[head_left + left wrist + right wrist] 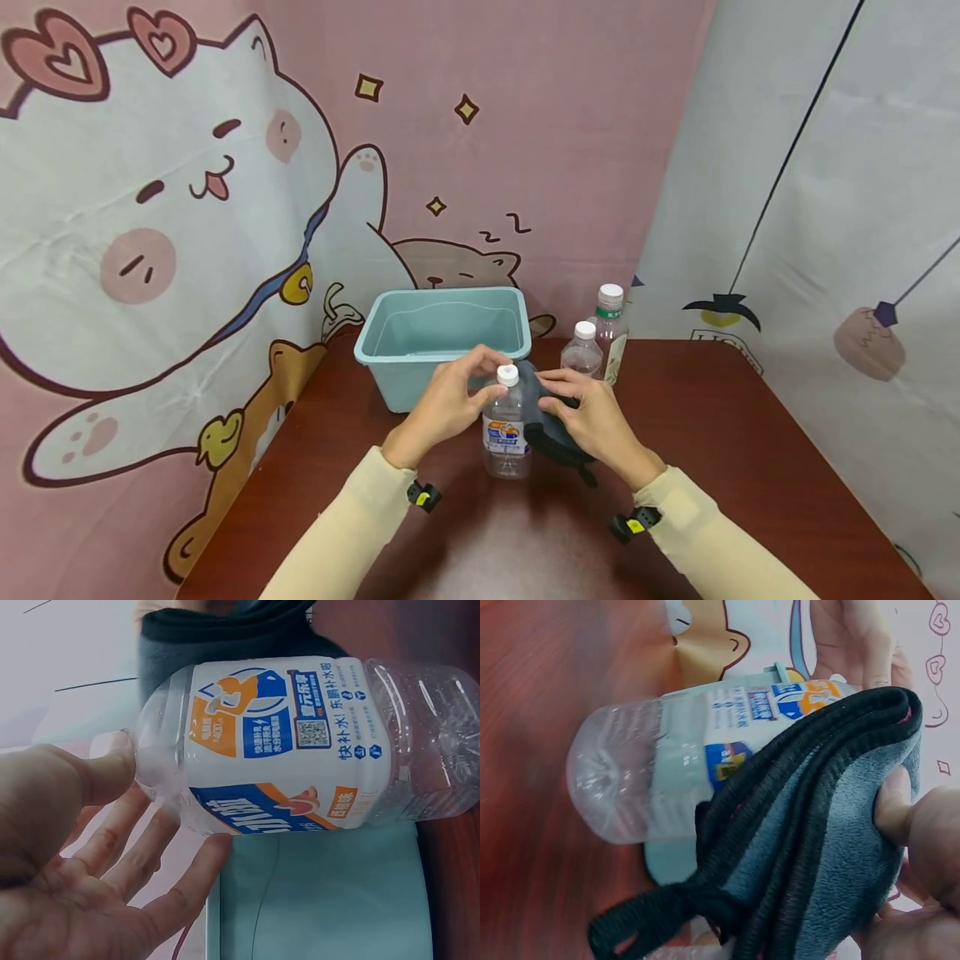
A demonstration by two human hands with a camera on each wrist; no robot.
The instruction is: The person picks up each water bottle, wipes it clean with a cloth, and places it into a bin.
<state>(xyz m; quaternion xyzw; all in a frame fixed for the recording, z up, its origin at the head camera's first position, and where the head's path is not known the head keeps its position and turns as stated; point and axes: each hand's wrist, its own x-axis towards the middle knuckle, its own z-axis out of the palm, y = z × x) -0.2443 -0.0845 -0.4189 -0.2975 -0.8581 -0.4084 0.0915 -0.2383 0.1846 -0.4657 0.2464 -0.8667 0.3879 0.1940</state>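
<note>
A clear plastic bottle (506,442) with a white cap and a white, blue and orange label (285,712) stands upright in front of me. My left hand (448,402) pinches it around the neck and shoulder, thumb on the near side. A folded grey cloth (551,433) with black edging and a hanging loop (641,922) is gripped in my right hand (594,417). In the head view the cloth lies against the bottle's right side. Whether the bottle's base touches the table cannot be told.
Behind the left hand stands a light blue plastic bin (405,379). A smaller capped clear bottle (581,357) and a taller bottle with a green neck band (613,333) stand at the back right of the brown table (720,450). Cartoon-printed curtains (570,150) hang behind.
</note>
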